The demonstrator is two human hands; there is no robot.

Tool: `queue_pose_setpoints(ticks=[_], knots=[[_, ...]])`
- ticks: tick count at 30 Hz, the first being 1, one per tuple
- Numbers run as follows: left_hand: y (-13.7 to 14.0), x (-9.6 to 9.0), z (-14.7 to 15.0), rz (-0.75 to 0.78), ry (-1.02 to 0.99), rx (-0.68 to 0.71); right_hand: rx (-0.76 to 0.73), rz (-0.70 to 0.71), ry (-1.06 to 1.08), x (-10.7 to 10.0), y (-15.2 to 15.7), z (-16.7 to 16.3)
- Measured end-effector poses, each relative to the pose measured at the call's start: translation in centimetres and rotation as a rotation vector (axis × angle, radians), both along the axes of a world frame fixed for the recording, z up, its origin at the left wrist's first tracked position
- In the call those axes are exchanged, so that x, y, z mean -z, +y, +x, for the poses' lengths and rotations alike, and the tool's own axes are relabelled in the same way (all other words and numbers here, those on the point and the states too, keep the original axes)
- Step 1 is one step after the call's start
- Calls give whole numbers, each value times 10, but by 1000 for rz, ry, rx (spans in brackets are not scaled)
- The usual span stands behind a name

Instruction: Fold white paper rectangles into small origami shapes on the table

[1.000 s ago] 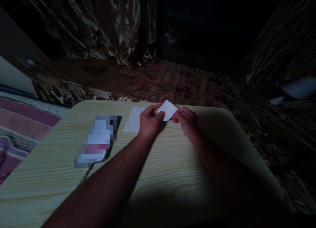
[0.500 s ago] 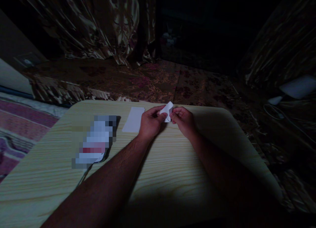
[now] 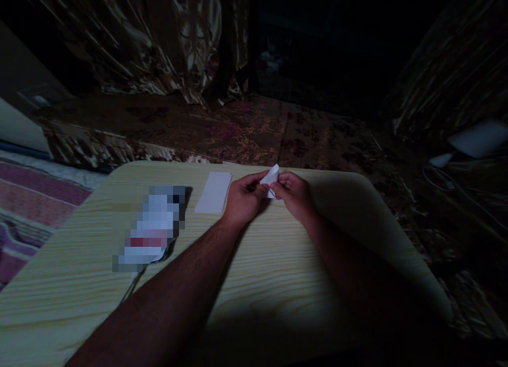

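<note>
A small folded piece of white paper (image 3: 271, 175) is held up between both hands, over the far part of the wooden table (image 3: 254, 282). My left hand (image 3: 245, 197) pinches its left side, thumb on the near face and fingers behind. On the right edge, my right hand (image 3: 292, 193) is closed with thumb and forefinger on the paper. The paper has a pointed top corner and a crease low down. Just left of my left hand, a flat white stack of paper (image 3: 213, 192) lies on the table.
A blurred-out, phone-like device (image 3: 153, 226) with a cable (image 3: 129, 290) lies at the left of the table. Patterned curtains (image 3: 198, 44) hang beyond a cloth-covered ledge (image 3: 242, 126). A striped bedspread (image 3: 27, 192) is at the left, and a white lamp-like object (image 3: 478, 139) at the right.
The right side of the paper is folded over further, so it looks narrower and more pointed. My right thumb has shifted slightly left across it. My left hand has moved slightly right.
</note>
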State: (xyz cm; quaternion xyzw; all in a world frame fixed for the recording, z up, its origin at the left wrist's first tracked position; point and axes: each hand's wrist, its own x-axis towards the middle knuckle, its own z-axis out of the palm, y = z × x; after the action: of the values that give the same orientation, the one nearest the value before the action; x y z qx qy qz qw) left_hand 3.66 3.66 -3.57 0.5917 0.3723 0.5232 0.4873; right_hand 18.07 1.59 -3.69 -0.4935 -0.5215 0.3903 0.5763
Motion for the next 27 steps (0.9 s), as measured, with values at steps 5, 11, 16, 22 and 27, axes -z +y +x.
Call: queue_pose_setpoints(ticks=[5,11,16,22,27], knots=[[-1,0,-1,1,27,2,-3,-7,2,2,1,1],[-1,0,0,-48,0,-17,-1,-18,-9,2,1,1],[-1,-2,1,-72,-26,-39,-3,-19,1,1,1,0],[-2,-2,1,-67,-12,-59,-7,-11,-8,6,2,2],[-2,-3,1,-48,20,-64,-10,-12,-11,5,3,1]])
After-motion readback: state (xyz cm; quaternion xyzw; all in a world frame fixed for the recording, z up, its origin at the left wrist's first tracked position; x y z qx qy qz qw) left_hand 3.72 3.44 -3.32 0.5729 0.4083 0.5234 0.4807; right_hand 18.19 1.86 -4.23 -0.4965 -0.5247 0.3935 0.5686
